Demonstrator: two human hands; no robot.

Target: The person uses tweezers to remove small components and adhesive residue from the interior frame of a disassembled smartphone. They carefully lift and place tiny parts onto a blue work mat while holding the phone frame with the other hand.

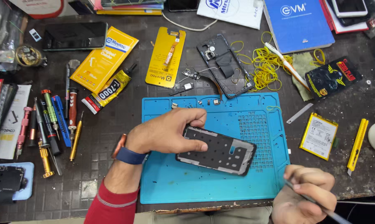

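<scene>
My left hand (166,130) grips the left end of a black phone frame (220,151), holding it flat on a blue repair mat (171,182). The frame's inner side faces up and shows cutouts. At the mat's lower right corner, my right hand (305,193) is closed around a thin grey tool (320,205), a little apart from the frame. A dark blue watch band sits on my left wrist above a red sleeve.
A disassembled phone body (225,64) lies behind the mat beside yellow rubber bands (266,66). Screwdrivers (50,124) and a glue tube (108,91) lie left; a battery (319,136) and yellow cutter (357,145) right. Small screws sit on the mat's top edge.
</scene>
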